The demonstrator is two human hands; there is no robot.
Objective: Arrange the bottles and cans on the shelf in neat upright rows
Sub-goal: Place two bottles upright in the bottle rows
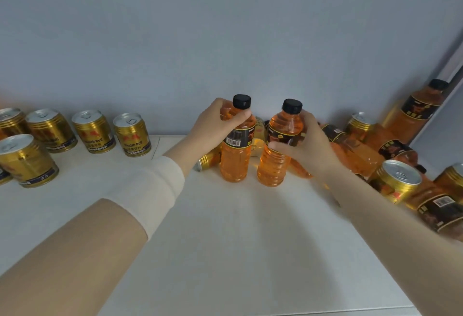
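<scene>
Orange drink fills two black-capped plastic bottles standing mid-shelf, side by side and just apart. The left hand wraps the left bottle at its shoulder just under the cap, with fingers and thumb curled round it, clamped. That bottle is near upright, base down at the white shelf. The right hand grips the right bottle round its black label, thumb across the front and fingers round the far side, also clamped. The right bottle leans a little, cap further right than base. Its base is at the shelf surface; I cannot tell if it fully rests. A pale band is on the left forearm.

Left side of the shelf: the back row of cans is four gold ones, upright, pull-tab tops up, near the wall, with small gaps between them. The front can stands upright ahead of that row at far left. The edge can is cut off by the frame.

Just behind the left bottle, the tipped can lies on its side. A hidden can shows in the gap between the two bottles, mostly covered.

Right side: a pile of bottles lies jumbled on their sides, touching each other, behind the right hand. The leaning bottle is propped in the far right corner. The small can is just beside it. The near can is tilted, silver top up, among the lying bottles. The barcode bottle lies at lower right, against the right forearm. The grey-blue wall is behind everything.
</scene>
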